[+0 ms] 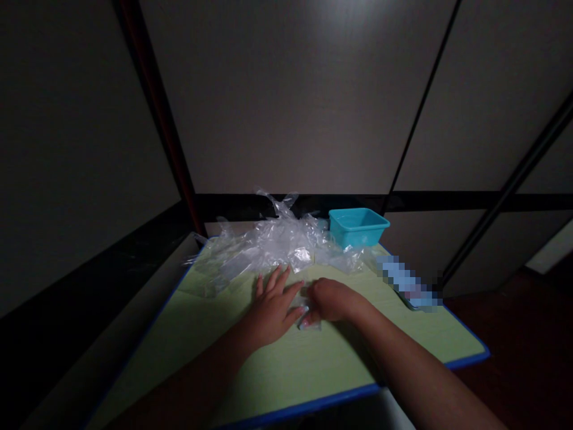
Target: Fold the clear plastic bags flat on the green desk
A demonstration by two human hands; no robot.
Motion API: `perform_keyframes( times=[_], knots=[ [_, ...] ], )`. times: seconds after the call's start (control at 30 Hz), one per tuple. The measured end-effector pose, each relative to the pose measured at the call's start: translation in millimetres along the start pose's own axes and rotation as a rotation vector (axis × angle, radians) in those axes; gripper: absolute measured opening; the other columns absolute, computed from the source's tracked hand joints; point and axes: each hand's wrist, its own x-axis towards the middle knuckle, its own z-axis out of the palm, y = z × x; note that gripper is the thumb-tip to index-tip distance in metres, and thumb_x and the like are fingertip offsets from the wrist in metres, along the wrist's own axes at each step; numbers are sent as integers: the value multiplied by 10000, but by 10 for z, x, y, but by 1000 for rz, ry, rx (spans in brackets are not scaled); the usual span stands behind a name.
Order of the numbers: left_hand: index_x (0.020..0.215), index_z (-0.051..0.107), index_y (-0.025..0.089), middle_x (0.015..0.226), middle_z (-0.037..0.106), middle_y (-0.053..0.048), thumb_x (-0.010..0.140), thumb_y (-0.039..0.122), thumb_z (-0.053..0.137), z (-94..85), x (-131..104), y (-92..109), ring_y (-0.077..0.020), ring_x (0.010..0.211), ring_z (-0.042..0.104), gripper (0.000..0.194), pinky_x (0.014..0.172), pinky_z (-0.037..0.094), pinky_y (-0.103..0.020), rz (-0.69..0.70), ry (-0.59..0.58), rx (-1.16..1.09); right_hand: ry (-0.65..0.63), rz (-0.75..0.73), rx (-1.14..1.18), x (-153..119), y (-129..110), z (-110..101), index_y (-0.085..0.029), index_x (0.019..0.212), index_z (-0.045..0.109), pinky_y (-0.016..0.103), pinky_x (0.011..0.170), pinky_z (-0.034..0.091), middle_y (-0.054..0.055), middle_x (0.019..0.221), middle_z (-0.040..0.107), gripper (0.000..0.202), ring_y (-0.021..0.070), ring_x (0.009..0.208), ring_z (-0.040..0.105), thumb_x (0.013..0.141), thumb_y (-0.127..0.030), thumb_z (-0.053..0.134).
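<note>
Bent to close work with two bare hands at a pale green, blue-edged tabletop (304,367), over a small piece of clear plastic film (317,326) lying near the middle, partly under the fingers. Spread the left hand (271,310) palm down, fingers fanned wide and wrapped around nothing, with only the thumb reaching to the film's left side. Curled the right hand (331,298) into a bunched grip over the film's far right part, thumb slanting down toward the near edge; with fingertips partly hidden, could not tell a firm pinch from light contact. Judged the film very light, thin and limp, likelier to crease, cling or slide than to break, though perhaps quick to tear under a hard pull. Favored, for a sure hold, a thumb-and-forefinger pinch at the exposed near edge, with a left fingertip as anchor. Showed beyond the hands a broad heap of crumpled clear plastic (282,239), just beside a turquoise rectangular tub (353,237) at the far right corner, and a pixelated flat object (408,286) along the right edge.
</note>
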Motion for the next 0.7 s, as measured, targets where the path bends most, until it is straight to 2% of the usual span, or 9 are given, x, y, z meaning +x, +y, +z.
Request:
perform_keyframes(
  times=[0.2, 0.33, 0.57, 0.7],
  knots=[
    [1357, 347, 265, 1497, 175, -53, 878, 387, 415, 0, 20, 25, -253, 1378, 62, 500, 1058, 83, -576, 21, -127, 14, 26, -20, 1, 15, 1, 23, -148, 1118, 610, 293, 678, 449, 152, 956, 669, 653, 280, 860, 625, 643, -597, 635],
    [1388, 288, 251, 1493, 178, 4, 899, 304, 333, -43, 25, -22, -190, 1380, 75, 494, 1090, 92, -506, 33, -204, 22, -9, 24, -12, 22, -16, 7, -123, 1028, 654, 305, 689, 459, 170, 955, 664, 645, 290, 854, 622, 617, -621, 645],
    [1400, 261, 284, 1502, 125, 0, 889, 323, 363, -33, 9, -201, -219, 1381, 26, 522, 1081, 120, -507, -82, -195, 62, 22, 5, -3, 11, -26, 5, -149, 1024, 644, 331, 711, 460, 155, 953, 660, 662, 300, 871, 612, 596, -654, 647],
    [1402, 247, 309, 1509, 60, -17, 889, 317, 371, -43, 7, -248, -221, 1378, -9, 528, 1079, 142, -480, -52, -234, 45, 74, 3, -33, 36, 2, 58, -146, 1009, 642, 344, 713, 461, 156, 943, 653, 649, 303, 868, 603, 572, -624, 687]
  ],
)
